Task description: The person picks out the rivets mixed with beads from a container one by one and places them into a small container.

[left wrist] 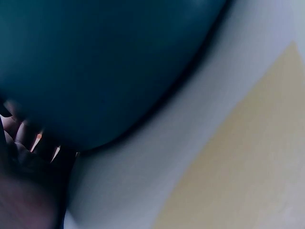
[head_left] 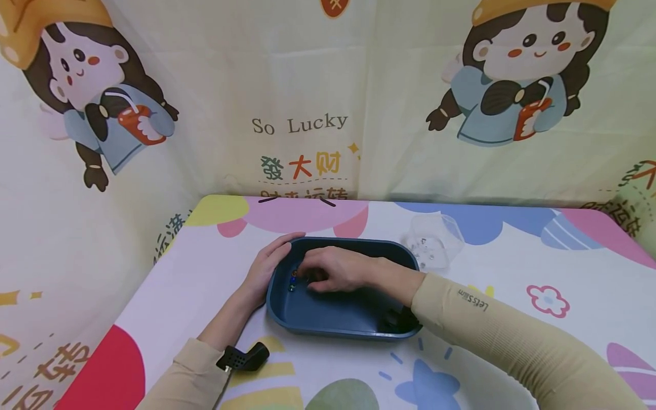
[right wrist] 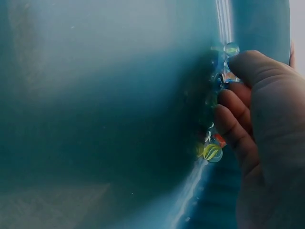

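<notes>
A dark blue oblong tub (head_left: 353, 327) stands on the table. My left hand (head_left: 263, 267) rests against the outside of its left end, fingers lying along the wall; the left wrist view shows those fingers (left wrist: 28, 138) beside the tub. Inside the tub is my right hand (head_left: 338, 269), near the left end. In the right wrist view its thumb and fingers (right wrist: 233, 121) are curled, with a glass marble (right wrist: 231, 76) between thumb and forefinger. Several other marbles (right wrist: 212, 152) lie in a row along the bottom edge there, partly behind the fingers.
A clear plastic box (head_left: 430, 253) with its lid up stands behind the tub's right end, small clear pieces inside. The patterned cloth (head_left: 492, 336) covers the table, and a printed curtain (head_left: 302, 68) hangs behind. A black strap mount (head_left: 243, 357) sits on my left wrist.
</notes>
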Tool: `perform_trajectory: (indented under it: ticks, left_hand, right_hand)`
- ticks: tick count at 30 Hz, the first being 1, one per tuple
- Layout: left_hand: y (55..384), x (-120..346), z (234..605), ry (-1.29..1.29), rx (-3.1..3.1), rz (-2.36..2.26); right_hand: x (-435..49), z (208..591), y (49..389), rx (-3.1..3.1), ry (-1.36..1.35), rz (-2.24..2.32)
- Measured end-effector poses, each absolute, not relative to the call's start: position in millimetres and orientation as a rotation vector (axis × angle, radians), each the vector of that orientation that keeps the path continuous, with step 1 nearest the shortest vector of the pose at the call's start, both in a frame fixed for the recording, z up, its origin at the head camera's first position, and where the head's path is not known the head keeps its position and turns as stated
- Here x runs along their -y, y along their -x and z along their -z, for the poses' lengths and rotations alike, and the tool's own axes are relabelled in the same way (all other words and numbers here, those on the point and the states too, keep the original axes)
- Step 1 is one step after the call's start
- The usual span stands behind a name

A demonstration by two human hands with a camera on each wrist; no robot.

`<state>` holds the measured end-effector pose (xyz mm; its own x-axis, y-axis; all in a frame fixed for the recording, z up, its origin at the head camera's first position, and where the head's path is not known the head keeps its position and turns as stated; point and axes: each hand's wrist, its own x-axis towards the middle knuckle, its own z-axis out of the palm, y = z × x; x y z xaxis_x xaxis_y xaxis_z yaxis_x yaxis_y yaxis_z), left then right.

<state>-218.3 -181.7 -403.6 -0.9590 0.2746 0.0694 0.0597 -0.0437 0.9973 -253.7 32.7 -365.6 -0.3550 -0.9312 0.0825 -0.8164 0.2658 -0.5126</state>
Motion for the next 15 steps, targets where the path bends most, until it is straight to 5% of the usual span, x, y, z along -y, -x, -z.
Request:
perform_trajectory:
  ticks: [15]
  left_hand:
    - [218.4,182.2,403.5,-0.356,-2.093,-2.115]
  right_hand:
    - [-32.0,365.7,253.2,-2.282,1.644,0.601]
